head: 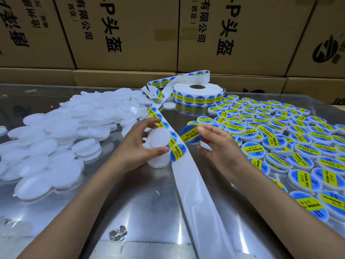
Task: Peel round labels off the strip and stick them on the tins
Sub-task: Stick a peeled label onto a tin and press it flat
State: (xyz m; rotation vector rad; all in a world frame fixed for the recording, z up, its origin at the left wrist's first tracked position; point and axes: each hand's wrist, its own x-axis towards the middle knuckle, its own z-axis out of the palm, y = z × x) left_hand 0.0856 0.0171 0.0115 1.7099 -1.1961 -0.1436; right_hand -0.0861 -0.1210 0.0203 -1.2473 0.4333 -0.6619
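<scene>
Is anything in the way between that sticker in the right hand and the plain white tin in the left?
Nothing visible. The peeled label and the white tin face each other across a bare gap, above the strip.

labels (193, 135): "SOLDERING PASTE" | roll (197, 94): same | cartons (127, 32): "有限公司", "头盔"

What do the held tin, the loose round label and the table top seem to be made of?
Held tin: probably translucent white plastic, milky and smooth.
Loose round label: likely glossy printed film or paper; it curls.
Table top: seemingly polished sheet metal, mirroring the tins.
</scene>
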